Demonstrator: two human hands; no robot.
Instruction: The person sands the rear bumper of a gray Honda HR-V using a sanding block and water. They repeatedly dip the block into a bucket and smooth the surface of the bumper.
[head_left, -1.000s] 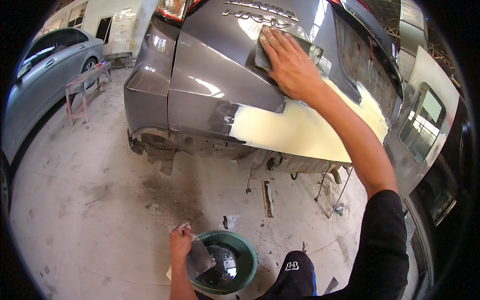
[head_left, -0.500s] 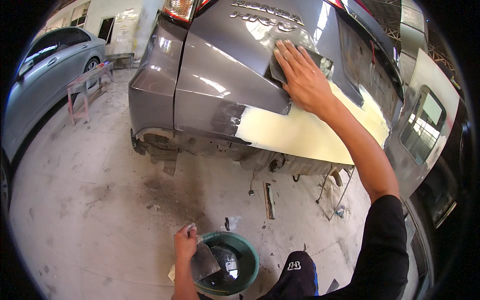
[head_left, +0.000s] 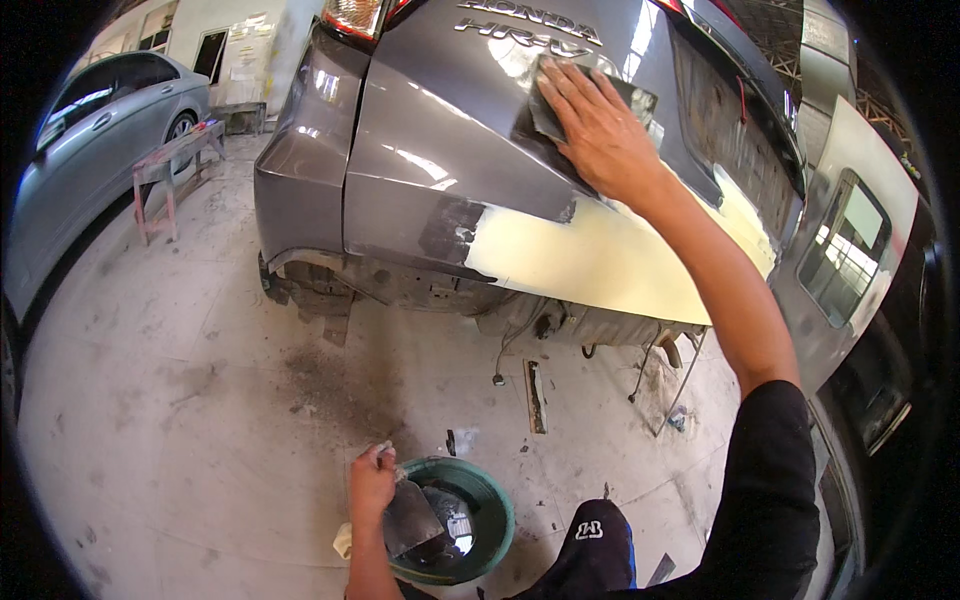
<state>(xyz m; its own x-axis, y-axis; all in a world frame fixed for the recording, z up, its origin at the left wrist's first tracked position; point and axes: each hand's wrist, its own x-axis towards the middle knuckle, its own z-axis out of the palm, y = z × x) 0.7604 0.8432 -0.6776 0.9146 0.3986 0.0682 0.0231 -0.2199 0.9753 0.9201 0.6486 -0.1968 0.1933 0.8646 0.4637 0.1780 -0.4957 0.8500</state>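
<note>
My right hand (head_left: 600, 130) lies flat, fingers stretched out, over a dark sheet of sandpaper (head_left: 643, 103), pressing it against the grey car tailgate (head_left: 430, 140). Just below that hand, a broad patch of pale yellow filler (head_left: 560, 255) covers the lower panel. My left hand (head_left: 373, 482) is closed, low beside a green basin (head_left: 497, 500) of dark water. Next to its wrist a dark grey flat sheet (head_left: 411, 520) slants over the basin's rim. Whatever the left fingers pinch is too small to make out.
A silver car (head_left: 120, 130) and a worn pinkish bench (head_left: 175, 160) stand at left. A loose, pale car door panel (head_left: 850, 240) leans at right. Cables (head_left: 510, 350) hang beneath the tailgate above the dusty floor (head_left: 200, 400). A dark strip (head_left: 536, 395) lies there.
My right hand has slid the sandpaper a little up and to the left over the tailgate. My left hand stays beside the basin. The whole view has shifted slightly.
</note>
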